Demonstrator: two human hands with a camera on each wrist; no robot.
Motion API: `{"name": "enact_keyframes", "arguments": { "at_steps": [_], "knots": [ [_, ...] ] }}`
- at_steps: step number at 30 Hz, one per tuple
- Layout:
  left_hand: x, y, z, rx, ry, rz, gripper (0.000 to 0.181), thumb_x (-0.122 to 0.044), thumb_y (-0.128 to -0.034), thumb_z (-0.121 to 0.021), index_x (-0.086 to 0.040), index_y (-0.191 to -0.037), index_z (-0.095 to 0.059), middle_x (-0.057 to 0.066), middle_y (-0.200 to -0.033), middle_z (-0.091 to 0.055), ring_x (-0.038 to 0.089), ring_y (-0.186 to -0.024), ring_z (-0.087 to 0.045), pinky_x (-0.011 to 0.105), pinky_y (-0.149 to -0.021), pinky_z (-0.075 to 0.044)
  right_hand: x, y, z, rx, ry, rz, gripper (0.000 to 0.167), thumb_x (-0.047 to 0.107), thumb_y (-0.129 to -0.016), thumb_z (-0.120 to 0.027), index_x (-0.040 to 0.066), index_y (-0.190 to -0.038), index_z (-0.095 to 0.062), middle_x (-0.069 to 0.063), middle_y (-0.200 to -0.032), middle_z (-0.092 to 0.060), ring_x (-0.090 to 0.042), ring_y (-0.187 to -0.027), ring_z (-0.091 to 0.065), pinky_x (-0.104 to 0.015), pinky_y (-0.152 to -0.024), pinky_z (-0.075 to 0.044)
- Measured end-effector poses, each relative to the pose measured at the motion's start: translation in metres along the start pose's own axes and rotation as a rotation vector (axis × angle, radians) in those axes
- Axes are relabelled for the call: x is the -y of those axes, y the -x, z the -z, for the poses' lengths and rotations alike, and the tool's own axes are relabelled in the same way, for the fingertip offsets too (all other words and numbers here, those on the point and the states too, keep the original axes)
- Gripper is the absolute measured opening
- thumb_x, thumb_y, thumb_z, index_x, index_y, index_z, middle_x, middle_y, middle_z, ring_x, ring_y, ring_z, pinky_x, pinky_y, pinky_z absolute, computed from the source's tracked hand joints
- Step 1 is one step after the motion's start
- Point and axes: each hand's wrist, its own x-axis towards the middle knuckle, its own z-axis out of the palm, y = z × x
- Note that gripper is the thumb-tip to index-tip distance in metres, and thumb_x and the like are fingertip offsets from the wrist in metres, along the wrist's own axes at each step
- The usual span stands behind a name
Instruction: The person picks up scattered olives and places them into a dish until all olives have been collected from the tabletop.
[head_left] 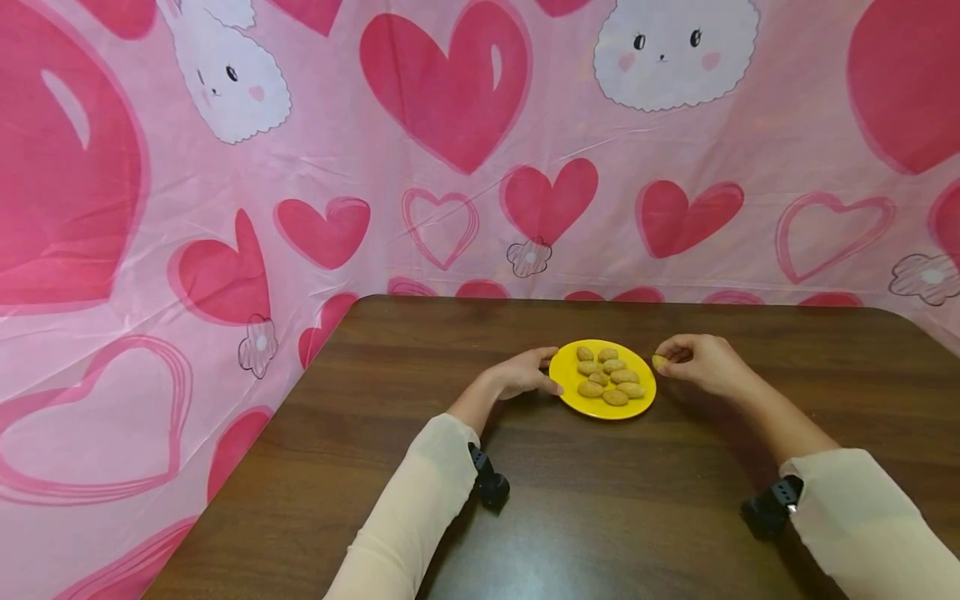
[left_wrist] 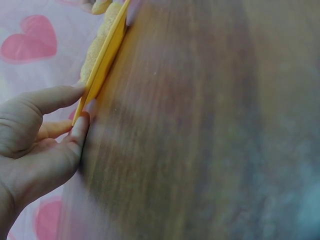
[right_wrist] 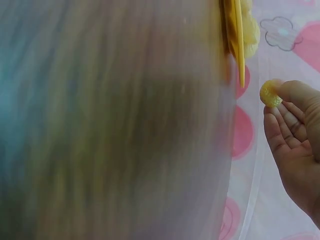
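A yellow plate (head_left: 565,396) lies on the table, bearing several small oval golden-brown snack pieces (head_left: 616,397) that look like cookies. At the plate's left rim my left hand (head_left: 517,374) pinches the edge. In the left wrist view, the thumb and fingers of that hand (left_wrist: 35,135) lie on either side of the rim. Just off the right rim, my right hand (head_left: 705,363) holds one snack piece (head_left: 660,362) between thumb and fingertips. The right wrist view shows this piece (right_wrist: 270,93) apart from the plate (right_wrist: 240,50), rough and yellow.
The brown wooden table (head_left: 360,375) runs back to a pink cloth (head_left: 450,258) printed with hearts and white animal faces. A small black camera (head_left: 491,483) is strapped to the left wrist, another camera (head_left: 771,507) to the right.
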Motion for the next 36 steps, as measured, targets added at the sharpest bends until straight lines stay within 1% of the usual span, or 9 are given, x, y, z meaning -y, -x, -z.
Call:
{"name": "enact_keyframes", "arguments": {
  "at_steps": [9, 15, 21, 31, 36],
  "knots": [
    [-0.001, 0.001, 0.0, 0.003, 0.003, -0.005, 0.077, -0.003, -0.0795, -0.07, -0.008, -0.145, -0.029, 0.011, -0.144, -0.035, 0.024, -0.125, -0.036, 0.037, -0.106, -0.028, 0.013, -0.01, -0.009, 0.021, -0.018, 0.022, 0.02, 0.014, -0.08, -0.071, 0.0, -0.094, -0.066, -0.004, -0.081, -0.064, -0.019, -0.075, -0.057, -0.026, -0.065, -0.049],
    [-0.001, 0.002, 0.0, 0.002, 0.003, -0.002, 0.078, -0.002, -0.0792, -0.069, -0.008, -0.145, -0.028, 0.012, -0.144, -0.034, 0.024, -0.126, -0.036, 0.037, -0.106, -0.028, 0.021, -0.013, -0.015, 0.059, -0.031, 0.022, 0.021, 0.013, -0.081, -0.071, -0.001, -0.096, -0.066, -0.005, -0.083, -0.063, -0.02, -0.076, -0.056, -0.028, -0.065, -0.05],
    [-0.001, 0.001, -0.001, 0.002, 0.009, -0.002, 0.078, -0.001, -0.0791, -0.07, -0.008, -0.145, -0.028, 0.012, -0.144, -0.034, 0.024, -0.126, -0.036, 0.037, -0.106, -0.029, 0.028, -0.017, -0.021, 0.086, -0.045, 0.04, 0.021, 0.01, -0.08, -0.071, -0.002, -0.097, -0.066, -0.005, -0.083, -0.063, -0.02, -0.077, -0.056, -0.027, -0.066, -0.05],
    [-0.001, 0.0, 0.0, 0.013, 0.02, -0.005, 0.079, -0.001, -0.079, -0.07, -0.008, -0.145, -0.027, 0.012, -0.144, -0.034, 0.023, -0.126, -0.036, 0.037, -0.105, -0.029, 0.041, -0.021, -0.031, 0.128, -0.059, 0.119, 0.018, 0.006, -0.079, -0.072, -0.002, -0.095, -0.067, -0.005, -0.083, -0.064, -0.018, -0.074, -0.056, -0.025, -0.066, -0.05],
    [0.0, 0.0, 0.0, 0.014, 0.028, -0.004, 0.079, -0.001, -0.0789, -0.07, -0.008, -0.145, -0.027, 0.012, -0.144, -0.034, 0.023, -0.126, -0.037, 0.037, -0.105, -0.03, 0.044, -0.022, -0.035, 0.173, -0.052, 0.098, 0.017, 0.006, -0.079, -0.071, 0.0, -0.095, -0.067, -0.004, -0.082, -0.063, -0.018, -0.074, -0.056, -0.025, -0.066, -0.051]
  ]
}}
